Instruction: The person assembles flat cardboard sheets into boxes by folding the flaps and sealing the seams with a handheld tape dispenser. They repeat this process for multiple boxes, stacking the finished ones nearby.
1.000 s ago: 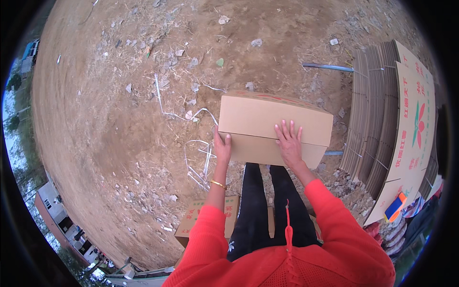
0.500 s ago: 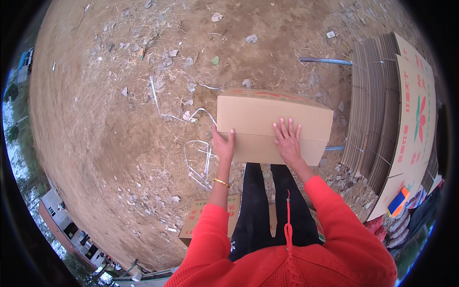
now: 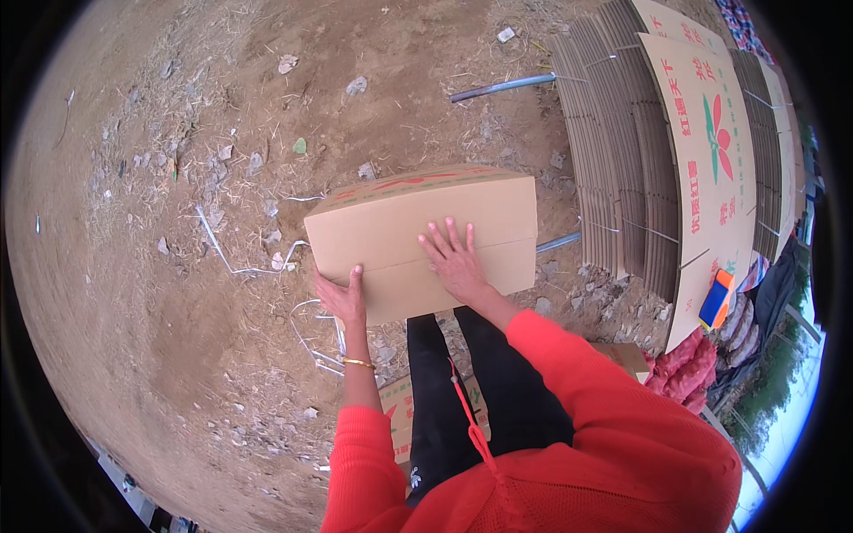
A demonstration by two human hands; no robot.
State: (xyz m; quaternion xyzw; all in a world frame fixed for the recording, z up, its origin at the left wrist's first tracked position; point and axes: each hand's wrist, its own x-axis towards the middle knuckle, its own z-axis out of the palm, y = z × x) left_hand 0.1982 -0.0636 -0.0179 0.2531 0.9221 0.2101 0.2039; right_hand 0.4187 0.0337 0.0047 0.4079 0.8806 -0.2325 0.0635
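A brown cardboard box (image 3: pixel 404 222) is held in front of me at waist height, its closed flaps facing up. My left hand (image 3: pixel 342 298) grips its lower left corner; a thin gold bangle sits on that wrist. My right hand (image 3: pixel 455 259) lies flat, fingers spread, on the seam between the two flaps. Both sleeves are red, and my black trousers show below the box.
A tall stack of flattened cartons (image 3: pixel 675 151) with red print stands at the right. A grey pipe (image 3: pixel 502 87) lies on the dirt behind the box. White plastic straps (image 3: pixel 231 262) and stones litter the ground at left. Another flat carton (image 3: pixel 400 409) lies by my feet.
The box has swung a little to the right and tilted, and my view has shifted toward the carton stack. Both hands stay on the box.
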